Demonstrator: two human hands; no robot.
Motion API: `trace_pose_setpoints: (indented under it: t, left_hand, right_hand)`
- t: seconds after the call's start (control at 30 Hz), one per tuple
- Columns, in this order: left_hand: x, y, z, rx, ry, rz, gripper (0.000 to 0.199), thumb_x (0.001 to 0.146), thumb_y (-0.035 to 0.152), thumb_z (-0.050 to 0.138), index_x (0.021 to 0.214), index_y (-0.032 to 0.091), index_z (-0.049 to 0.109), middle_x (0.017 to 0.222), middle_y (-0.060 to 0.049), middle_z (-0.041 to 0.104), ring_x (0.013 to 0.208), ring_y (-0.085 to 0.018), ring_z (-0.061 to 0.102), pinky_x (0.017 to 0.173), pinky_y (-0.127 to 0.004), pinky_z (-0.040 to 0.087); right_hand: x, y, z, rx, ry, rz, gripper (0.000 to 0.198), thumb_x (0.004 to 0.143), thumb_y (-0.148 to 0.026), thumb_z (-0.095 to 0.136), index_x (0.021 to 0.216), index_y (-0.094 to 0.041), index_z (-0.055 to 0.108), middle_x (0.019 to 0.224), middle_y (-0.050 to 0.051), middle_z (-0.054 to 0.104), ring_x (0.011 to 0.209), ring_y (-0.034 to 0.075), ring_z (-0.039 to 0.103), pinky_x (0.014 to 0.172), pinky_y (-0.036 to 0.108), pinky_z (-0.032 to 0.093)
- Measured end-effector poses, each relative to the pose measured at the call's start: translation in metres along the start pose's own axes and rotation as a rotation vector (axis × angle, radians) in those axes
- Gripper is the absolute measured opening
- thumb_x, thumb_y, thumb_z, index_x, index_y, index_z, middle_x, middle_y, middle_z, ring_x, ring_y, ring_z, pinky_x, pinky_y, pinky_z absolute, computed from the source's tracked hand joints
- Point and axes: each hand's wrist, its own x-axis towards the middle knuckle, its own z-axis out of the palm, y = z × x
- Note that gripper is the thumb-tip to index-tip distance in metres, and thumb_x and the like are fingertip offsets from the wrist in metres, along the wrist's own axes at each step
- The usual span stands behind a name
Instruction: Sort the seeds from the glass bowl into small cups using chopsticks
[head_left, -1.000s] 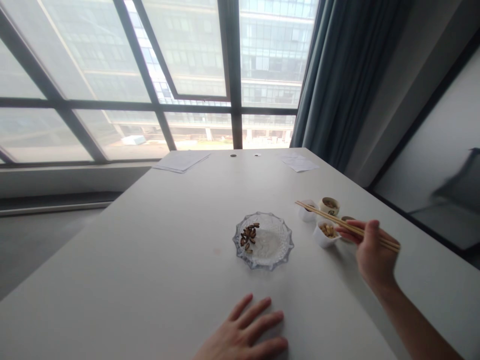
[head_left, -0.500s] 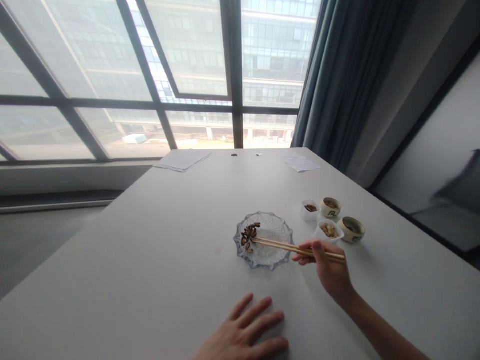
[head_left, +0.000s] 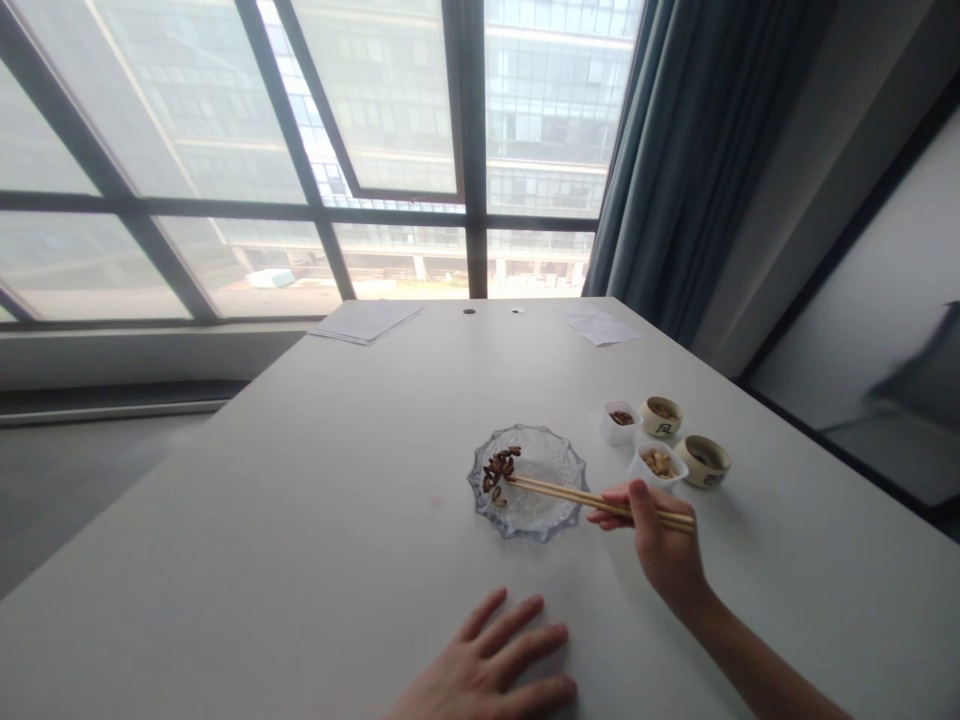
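My right hand (head_left: 656, 530) is closed around a pair of wooden chopsticks (head_left: 559, 491). Their tips reach over a clear glass plate with a scalloped rim (head_left: 536, 537) and meet the edge of a small heap of dark brown, elongated pieces (head_left: 496, 470), which look like seeds or pods. Whether a piece is pinched between the tips is too small to tell. The heap lies on the plate's left side. Below the plate, my left hand (head_left: 491, 655) rests flat on the white table with its fingers spread, touching nothing else.
Right of the plate stand a white cup of dark pieces (head_left: 619, 432), a white cup of pale pieces (head_left: 658, 478) and two cream ceramic bowls, one behind (head_left: 660, 428) and one nearer (head_left: 703, 474). Papers (head_left: 366, 322) lie at the table's far left, another sheet (head_left: 602, 327) far right.
My right hand and the chopsticks have shifted very slightly to the right and down. The left hand and the brown heap look the same.
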Motion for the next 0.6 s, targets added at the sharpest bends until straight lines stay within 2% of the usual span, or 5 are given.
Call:
trace_pose_setpoints:
  t: [0.23,0.4,0.5,0.6]
  left_hand:
    - [0.0,0.0,0.0,0.0,0.025,0.002,0.046,0.104,0.022,0.074,0.147,0.031,0.062,0.161,-0.001,0.056,0.154,-0.026,0.045,0.132,-0.048,0.022]
    - [0.0,0.0,-0.002,0.01,-0.012,0.012,0.049,0.103,0.021,0.075,0.149,0.03,0.06,0.163,0.0,0.053,0.155,-0.026,0.045,0.133,-0.048,0.02]
    - [0.0,0.0,-0.002,0.016,0.015,0.011,0.048,0.103,0.021,0.075,0.148,0.031,0.061,0.162,-0.001,0.055,0.154,-0.025,0.046,0.133,-0.047,0.022]
    - [0.0,0.0,-0.001,0.021,0.019,0.008,0.049,0.103,0.021,0.076,0.148,0.032,0.061,0.161,-0.001,0.056,0.154,-0.025,0.047,0.132,-0.047,0.023]
  right_hand:
    - [0.013,-0.016,-0.012,-0.012,0.159,-0.07,0.057,0.089,-0.069,0.073,0.073,-0.015,0.079,0.062,0.011,0.077,0.052,0.028,0.078,0.049,0.036,0.068]
    - [0.038,-0.023,-0.049,-0.054,0.374,-0.147,0.057,0.096,-0.066,0.068,0.08,-0.013,0.078,0.067,0.013,0.08,0.058,0.028,0.08,0.057,0.035,0.069]
    - [0.052,-0.022,-0.072,-0.101,0.501,-0.18,0.06,0.097,-0.068,0.064,0.078,-0.013,0.076,0.064,0.011,0.078,0.054,0.027,0.078,0.055,0.035,0.067]
    - [0.061,-0.016,-0.085,-0.143,0.551,-0.181,0.062,0.097,-0.07,0.062,0.078,-0.012,0.076,0.061,0.01,0.076,0.05,0.025,0.076,0.051,0.033,0.064]
